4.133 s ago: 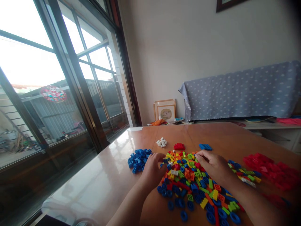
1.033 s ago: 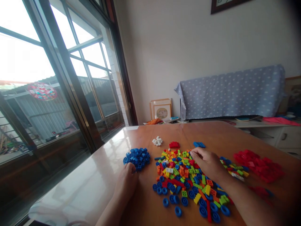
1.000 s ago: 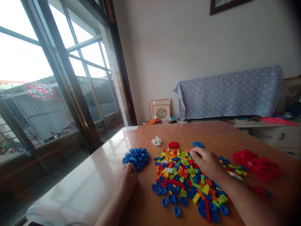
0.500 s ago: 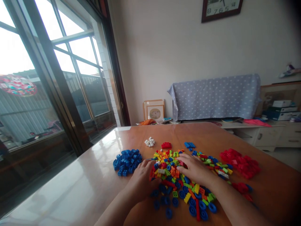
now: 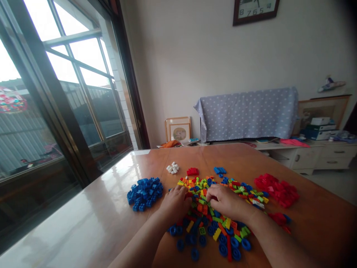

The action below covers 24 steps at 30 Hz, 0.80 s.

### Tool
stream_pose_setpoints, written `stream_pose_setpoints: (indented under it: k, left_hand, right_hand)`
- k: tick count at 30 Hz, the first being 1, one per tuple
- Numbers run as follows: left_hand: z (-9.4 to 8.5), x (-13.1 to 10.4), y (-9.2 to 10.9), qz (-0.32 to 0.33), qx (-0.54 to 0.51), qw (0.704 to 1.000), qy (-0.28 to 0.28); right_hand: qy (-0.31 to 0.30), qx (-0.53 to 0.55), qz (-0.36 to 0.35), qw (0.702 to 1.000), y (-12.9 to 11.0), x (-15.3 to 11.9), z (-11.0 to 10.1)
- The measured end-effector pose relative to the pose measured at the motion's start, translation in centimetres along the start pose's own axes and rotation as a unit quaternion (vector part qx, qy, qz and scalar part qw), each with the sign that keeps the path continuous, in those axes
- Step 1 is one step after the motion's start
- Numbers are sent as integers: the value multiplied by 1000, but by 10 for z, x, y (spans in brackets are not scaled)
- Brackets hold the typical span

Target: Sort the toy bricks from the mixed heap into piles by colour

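Both forearms reached in from the near side, palms down above the mixed bricks (image 5: pixel 205 210) in the middle of the table (image 5: pixel 111 208). The left hand (image 5: pixel 174 203) bent its fingers loosely over the left part; the right hand (image 5: pixel 225 201) curled inward, just beside it. Whether either gripped a brick could not be told. The far clock (image 5: pixel 255 9) read 8, 7, 6, 5, 4. One blue heap (image 5: pixel 145 194) lay left; one white cluster (image 5: pixel 173 168), one red group (image 5: pixel 192 171) and one blue group (image 5: pixel 219 170) far; one large red heap (image 5: pixel 276 190) right.
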<state>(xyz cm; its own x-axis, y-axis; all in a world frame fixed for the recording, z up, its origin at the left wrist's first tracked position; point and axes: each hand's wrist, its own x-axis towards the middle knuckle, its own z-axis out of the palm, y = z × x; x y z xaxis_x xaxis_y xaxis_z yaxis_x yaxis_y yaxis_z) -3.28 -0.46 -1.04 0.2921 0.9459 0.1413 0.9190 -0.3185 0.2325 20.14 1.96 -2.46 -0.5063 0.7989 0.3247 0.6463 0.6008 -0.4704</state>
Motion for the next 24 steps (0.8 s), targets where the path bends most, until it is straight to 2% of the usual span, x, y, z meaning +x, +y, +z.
stream_pose_setpoints:
  k: [5,8,13,19,24]
  left_hand:
    - [6,12,0,-23,32,999,11]
    - [9,17,-1,-36,38,998,25]
    - [11,19,-1,-45,22,998,50]
    - [10,11,7,20,-73,992,106]
    - [7,8,18,96,-144,976,132]
  right_hand:
    - [7,26,29,999,3,0,-4]
    - [8,95,51,994,5,1,-4]
    - [41,192,99,976,16,6,-1]
    - [99,217,119,964,24,11,5]
    - [169,233,115,951,20,13,-4]
